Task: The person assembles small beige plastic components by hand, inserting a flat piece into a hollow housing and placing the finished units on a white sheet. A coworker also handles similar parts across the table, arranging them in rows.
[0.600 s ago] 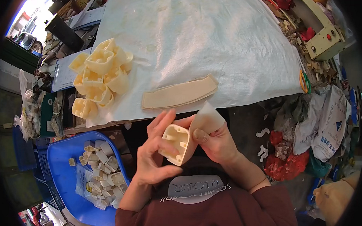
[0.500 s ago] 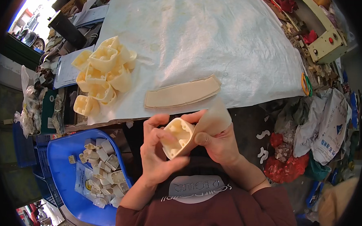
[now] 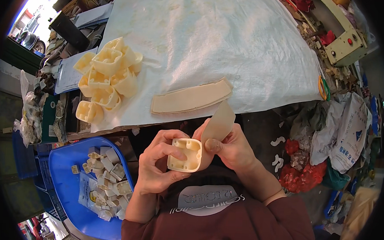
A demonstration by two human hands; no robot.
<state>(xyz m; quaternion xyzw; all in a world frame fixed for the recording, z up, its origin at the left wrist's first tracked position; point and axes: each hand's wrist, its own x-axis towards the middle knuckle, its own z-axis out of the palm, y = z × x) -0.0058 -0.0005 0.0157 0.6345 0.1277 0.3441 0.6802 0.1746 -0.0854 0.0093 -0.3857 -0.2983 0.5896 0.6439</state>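
My left hand (image 3: 152, 166) grips a cream, squarish hollow plastic shell (image 3: 195, 151), its fingers reaching inside the opening and its thumb along the lower edge. The open side with small corner posts faces up toward me. Pinched between the thumb and fingers of my right hand (image 3: 237, 153) is a thin beige strip (image 3: 219, 122). One end of that strip lies along the shell's right side, and the free end sticks up. A stack of similar beige strips (image 3: 192, 97) lies near the table edge, just beyond my hands.
Several cream shells (image 3: 106, 62) are piled at the table's left. A blue tub (image 3: 64, 191) below left contains smaller pale pieces. Green-and-orange-handled scissors (image 3: 323, 88) lie at the table's right edge, beside a beige machine (image 3: 346, 51). Plastic bags (image 3: 343, 131) crowd the right.
The shell has turned so its opening faces up more squarely, and both hands have shifted slightly left and down. The strip's free end now stands more upright.
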